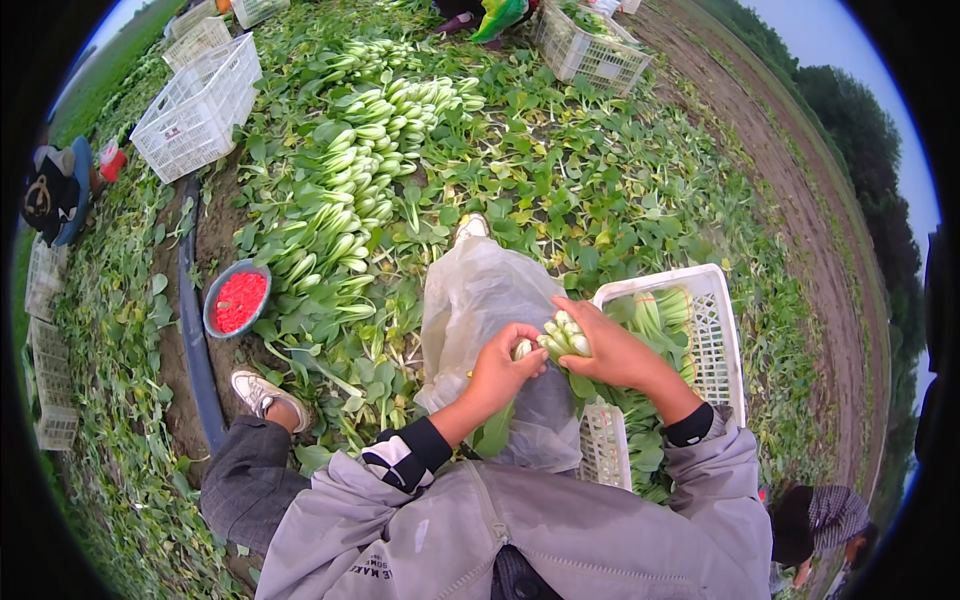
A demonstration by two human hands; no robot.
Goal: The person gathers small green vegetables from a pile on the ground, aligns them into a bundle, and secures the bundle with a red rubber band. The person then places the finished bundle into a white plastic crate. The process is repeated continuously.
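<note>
Over a translucent plastic sheet [478, 290] on my leg, my right hand [610, 350] grips a small cluster of pale-stemmed leafy greens [565, 336]. My left hand [503, 360] is closed just left of it on another pale green stem end [522, 349], close against the cluster. A white plastic crate [717, 350] to the right holds greens with bands round them [650, 315], and a second crate edge [600, 450] shows below my hands. Cut greens [350, 190] lie in a long pile ahead, and a blue-grey bowl of red bits [240, 298] sits to the left.
White crates [190, 110] stand at upper left, far left and top right [590, 55]. A black hose [195, 340] runs beside my left foot. Other people are at far left [55, 195], top [480, 20] and lower right [820, 525]. A dirt track [820, 250] runs along the right.
</note>
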